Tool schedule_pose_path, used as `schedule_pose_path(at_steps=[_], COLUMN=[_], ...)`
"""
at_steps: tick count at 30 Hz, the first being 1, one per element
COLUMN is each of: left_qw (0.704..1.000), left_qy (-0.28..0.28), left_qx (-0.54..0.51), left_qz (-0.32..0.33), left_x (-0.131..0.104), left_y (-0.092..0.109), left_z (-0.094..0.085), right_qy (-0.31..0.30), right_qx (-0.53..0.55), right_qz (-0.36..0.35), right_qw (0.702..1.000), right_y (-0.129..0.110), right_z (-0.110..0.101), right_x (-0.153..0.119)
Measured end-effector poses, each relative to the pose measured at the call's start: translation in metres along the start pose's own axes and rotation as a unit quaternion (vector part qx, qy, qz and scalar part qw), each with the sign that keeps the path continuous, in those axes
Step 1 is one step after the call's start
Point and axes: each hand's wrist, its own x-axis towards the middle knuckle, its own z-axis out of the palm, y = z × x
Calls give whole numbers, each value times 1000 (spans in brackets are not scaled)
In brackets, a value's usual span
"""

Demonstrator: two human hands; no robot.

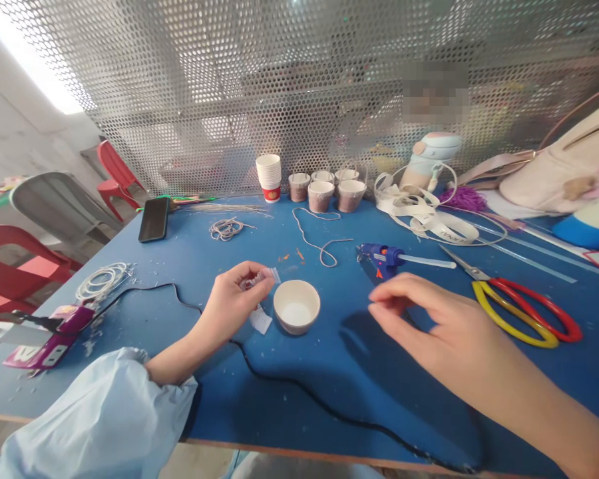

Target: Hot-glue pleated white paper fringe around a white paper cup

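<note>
One crinkled strip (275, 274) sat pinched in our left hand (229, 297) at the upright cup's (297, 307) ten o'clock, our right hand (444, 322) slightly parted at its three o'clock, and handling the strip, we judged, called for a light, steady grip.

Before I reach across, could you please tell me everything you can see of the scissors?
The scissors have slim, metal-looking blades and two long, glossy loop handles, one red and one yellow. They lie on the blue table, to the right of the glue gun, blades pointing away and leftward. Nobody is holding them.
</note>
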Motion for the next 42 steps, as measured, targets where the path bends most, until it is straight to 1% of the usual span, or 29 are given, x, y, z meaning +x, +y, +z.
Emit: schedule_pose_path(at_steps=[2,6,8,10,15,19,25,31,36,42], left_qw=[1000,1000,1000,1000,1000,1000,999,999,1000,1000], left_qy=[0,2,1,-3,-16,-16,-14,-17,-15,-18], left_qx=[5,7,3,-1,-5,10,31,34,25,6], left_qz=[2,9,7,3,-10,-6,4,4,-5,-21], left_x=[0,2,4,7,9,7,2,3,5,3], left_y=[3,6,5,4,2,2,0,-3,-5,-2], left_z=[3,8,9,10,12,12,11,12,14,16], right_qy=[-50,-147,-195,-223,-236,-252,-248,-248,-248,-243], right_qx=[40,84,107,127,158,152,125,128,129,130], right_qz=[-24,-10,2,7,30,41,29,24,23,22], right_qw=[998,986,975,967,958,955,960,960,960,961], right_y=[-15,-27,-30,-31,-29,-27,-25,-21,-20,-18], right_z=[13,37,45,49,56,58,60,64,65,68], right_x=[23,68,82,89,91,92,92,92,92,91])
